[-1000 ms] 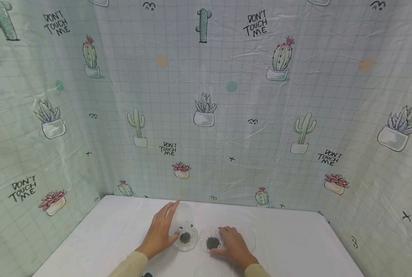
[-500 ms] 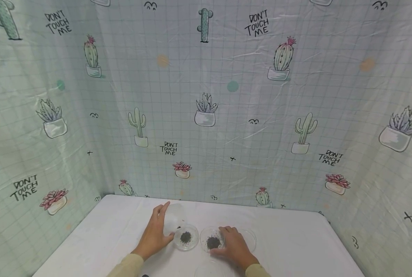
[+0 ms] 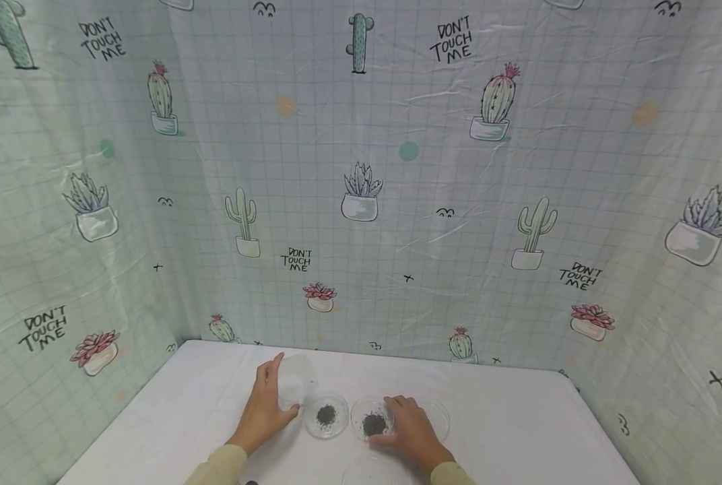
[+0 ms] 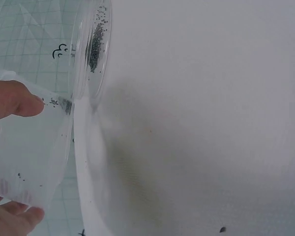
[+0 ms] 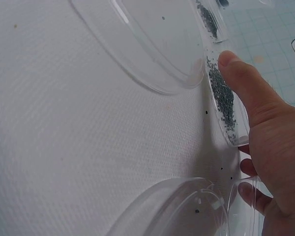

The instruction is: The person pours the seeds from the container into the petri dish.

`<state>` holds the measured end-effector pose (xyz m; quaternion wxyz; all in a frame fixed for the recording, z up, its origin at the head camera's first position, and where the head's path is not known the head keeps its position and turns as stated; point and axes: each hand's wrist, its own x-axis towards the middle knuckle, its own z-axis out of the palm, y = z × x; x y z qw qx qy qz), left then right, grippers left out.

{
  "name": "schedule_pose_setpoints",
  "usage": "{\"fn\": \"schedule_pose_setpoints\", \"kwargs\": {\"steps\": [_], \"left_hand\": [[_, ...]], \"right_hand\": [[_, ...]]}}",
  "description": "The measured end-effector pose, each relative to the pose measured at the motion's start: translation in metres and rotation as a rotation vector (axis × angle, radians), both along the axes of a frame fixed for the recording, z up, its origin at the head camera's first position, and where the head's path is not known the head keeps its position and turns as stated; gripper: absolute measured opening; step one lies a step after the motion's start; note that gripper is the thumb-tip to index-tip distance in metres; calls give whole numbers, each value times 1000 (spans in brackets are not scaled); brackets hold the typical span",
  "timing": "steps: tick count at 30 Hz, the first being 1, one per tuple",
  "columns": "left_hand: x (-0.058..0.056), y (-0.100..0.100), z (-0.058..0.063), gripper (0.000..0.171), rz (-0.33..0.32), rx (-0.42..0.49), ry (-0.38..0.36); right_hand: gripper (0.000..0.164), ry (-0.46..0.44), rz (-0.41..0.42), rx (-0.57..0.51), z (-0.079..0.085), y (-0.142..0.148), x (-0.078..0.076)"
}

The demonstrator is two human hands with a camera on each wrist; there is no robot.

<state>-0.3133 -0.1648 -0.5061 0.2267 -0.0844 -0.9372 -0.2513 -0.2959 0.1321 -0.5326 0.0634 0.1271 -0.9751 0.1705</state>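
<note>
My left hand [image 3: 265, 406] holds a translucent plastic cup [image 3: 298, 378], thumb on one side and fingers on the other. In the left wrist view a few dark granules cling inside the tilted cup [image 4: 29, 147]. Just right of it, a clear petri dish [image 3: 341, 428] bears a small heap of dark granules [image 3: 326, 415]. My right hand [image 3: 412, 431] grips the rim of a second petri dish [image 3: 356, 412], which has its own dark heap [image 3: 374, 424]. In the right wrist view the thumb [image 5: 246, 81] lies at that dish's edge.
Another clear dish piece [image 3: 442, 419] lies partly behind the right hand, and one more [image 3: 370, 469] sits at the near edge of view. A small black object [image 3: 252, 482] shows at the bottom. Stray granules [image 4: 222, 229] dot the white table [image 3: 518, 431]. A cactus-print curtain [image 3: 361, 269] surrounds it.
My left hand has drawn the cup leftward, away from the left petri dish. Dark bits seen at the cup's mouth earlier no longer show there. The right hand has stayed on its dish.
</note>
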Motion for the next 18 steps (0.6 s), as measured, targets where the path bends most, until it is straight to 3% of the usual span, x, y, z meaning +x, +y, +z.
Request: {"fn": "schedule_pose_setpoints", "kwargs": {"steps": [11,18], "left_hand": [[-2,-5,-8,107,5,40,-52],[-5,-10,-14,106,22,107,-196]], "right_hand": [[87,34,23,10,2,1,3],[88,30,23,18,1,1,2]]}}
